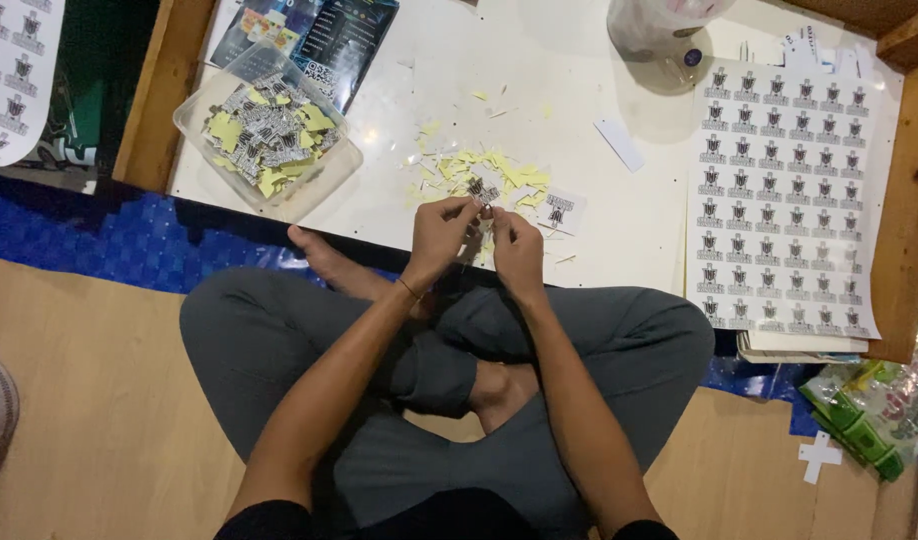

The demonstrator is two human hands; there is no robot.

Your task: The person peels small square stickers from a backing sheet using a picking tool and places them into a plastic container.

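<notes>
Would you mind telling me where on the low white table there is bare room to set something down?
The widest bare patch on the white table lies between the clear plastic tub of cut stickers and the round container. A narrower strip runs between the yellow scrap pile and the sticker sheet. It is crowded by the left hand and right hand.

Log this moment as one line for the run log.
left hand and right hand: pinching a small sticker | yellow scraps beyond hands | plastic tub at left | sticker sheet at right
</notes>
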